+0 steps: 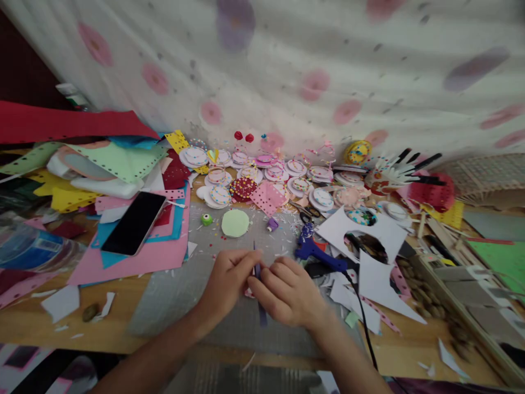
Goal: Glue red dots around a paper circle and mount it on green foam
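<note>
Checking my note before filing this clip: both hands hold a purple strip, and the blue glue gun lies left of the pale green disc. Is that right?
Not quite: the blue glue gun lies right of the pale green disc, as the head view shows. The left hand and right hand do hold the purple strip.

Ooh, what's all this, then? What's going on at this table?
A person is pinching a narrow purple strip between the fingertips of their left hand and right hand, above a grey mat. Just beyond the hands lies a pale green paper circle. A blue glue gun rests to the right, a phone lies to the left, and small decorated discs crowd the back.
</note>
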A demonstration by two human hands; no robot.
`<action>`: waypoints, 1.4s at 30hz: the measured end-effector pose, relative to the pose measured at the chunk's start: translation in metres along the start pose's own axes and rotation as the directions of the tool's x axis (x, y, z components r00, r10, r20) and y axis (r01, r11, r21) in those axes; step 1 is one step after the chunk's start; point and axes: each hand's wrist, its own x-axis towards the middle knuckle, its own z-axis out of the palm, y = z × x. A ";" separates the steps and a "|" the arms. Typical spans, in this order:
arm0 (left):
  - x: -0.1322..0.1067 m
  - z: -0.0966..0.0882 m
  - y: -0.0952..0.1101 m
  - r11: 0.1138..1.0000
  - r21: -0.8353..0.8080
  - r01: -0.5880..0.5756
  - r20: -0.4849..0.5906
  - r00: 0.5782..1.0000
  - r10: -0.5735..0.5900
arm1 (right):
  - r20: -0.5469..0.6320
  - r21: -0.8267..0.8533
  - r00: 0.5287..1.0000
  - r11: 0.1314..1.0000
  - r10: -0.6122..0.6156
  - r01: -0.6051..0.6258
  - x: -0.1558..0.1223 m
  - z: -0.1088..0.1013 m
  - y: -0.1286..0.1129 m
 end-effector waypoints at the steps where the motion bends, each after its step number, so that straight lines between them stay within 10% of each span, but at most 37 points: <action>1: 0.000 -0.003 0.004 0.999 0.045 -0.003 0.007 1.000 0.003 | -0.019 0.032 1.000 0.999 0.007 -0.006 0.000 0.003 0.003; 5: -0.005 -0.029 0.007 0.974 0.221 -0.052 -0.085 0.994 0.072 | -0.183 0.279 0.942 0.934 0.281 -0.225 -0.008 0.018 0.017; 7: -0.010 -0.043 -0.002 0.953 0.296 -0.058 -0.166 0.980 0.111 | -0.342 0.478 0.758 0.798 0.555 -0.368 -0.015 0.027 0.020; 10: -0.019 -0.054 -0.022 0.932 0.361 0.031 -0.016 0.999 -0.027 | -0.353 0.744 0.360 0.492 0.864 -0.452 -0.023 0.039 0.024; 13: -0.016 -0.051 -0.035 0.922 0.383 0.064 0.210 0.965 -0.155 | -0.154 0.866 0.213 0.236 0.965 -0.442 -0.029 0.045 0.025; 22: 0.051 -0.053 -0.040 0.981 0.192 -0.027 0.479 0.875 -0.069 | -0.109 0.846 0.253 0.223 0.961 -0.484 -0.034 0.049 0.019; 42: 0.054 -0.058 -0.048 0.988 0.117 0.100 0.506 0.850 -0.146 | -0.129 0.796 0.358 0.312 0.925 -0.518 -0.032 0.057 0.009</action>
